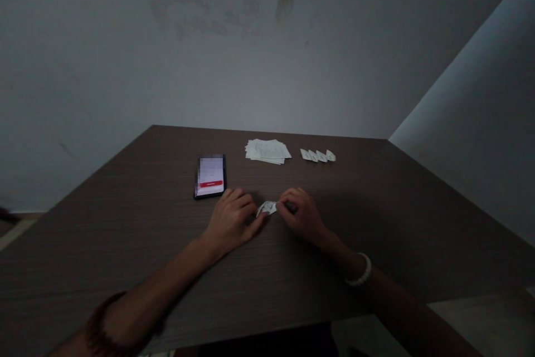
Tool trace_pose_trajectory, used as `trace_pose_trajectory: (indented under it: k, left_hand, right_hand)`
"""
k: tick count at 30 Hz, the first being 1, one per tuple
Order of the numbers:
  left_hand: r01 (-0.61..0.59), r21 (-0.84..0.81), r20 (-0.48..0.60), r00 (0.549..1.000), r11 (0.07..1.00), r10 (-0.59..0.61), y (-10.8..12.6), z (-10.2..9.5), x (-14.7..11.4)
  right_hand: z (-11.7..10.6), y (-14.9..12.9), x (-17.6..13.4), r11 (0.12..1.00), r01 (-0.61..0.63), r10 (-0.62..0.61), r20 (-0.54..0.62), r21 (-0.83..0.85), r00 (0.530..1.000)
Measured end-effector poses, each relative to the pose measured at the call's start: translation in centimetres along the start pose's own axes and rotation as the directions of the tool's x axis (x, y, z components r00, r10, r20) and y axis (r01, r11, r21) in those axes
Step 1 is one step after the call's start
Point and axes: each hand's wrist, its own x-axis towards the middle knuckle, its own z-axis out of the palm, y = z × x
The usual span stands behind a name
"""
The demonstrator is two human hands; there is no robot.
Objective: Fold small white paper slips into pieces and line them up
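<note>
Between my two hands, low over the brown table [234, 290], is a small folded piece of paper [267, 208]. My left hand [234, 215] rests on the table with its thumb and fingers closed on the paper's left end. At the right end, the thumb and fingertips of my right hand [301, 213] pinch the paper. My fingers cover both ends of it. Farther back lies a loose stack of white paper sheets [268, 150]. To the right of that stack, several small folded papers [318, 156] overlap in a row.
A phone [211, 176] with a lit screen and a red bar lies just beyond my left hand. Behind the table's far edge rises a grey wall [267, 78] with a stained patch. Another wall [472, 123] stands along the right.
</note>
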Motion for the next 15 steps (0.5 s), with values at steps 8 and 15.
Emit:
trace_pose_trajectory:
  k: [8, 15]
  left_hand:
    - [-0.05, 0.033, 0.014, 0.999, 0.998, 0.049, 0.22, -0.3, 0.06]
    - [-0.054, 0.057, 0.022, 0.998, 0.997, 0.053, 0.04, 0.01, -0.03]
  right_hand:
    - [0.14, 0.25, -0.1, 0.997, 0.051, -0.053, -0.034, -0.051, 0.998]
    - [-0.11, 0.0, -0.2, 0.984, 0.119, -0.124, -0.031, -0.131, 0.992]
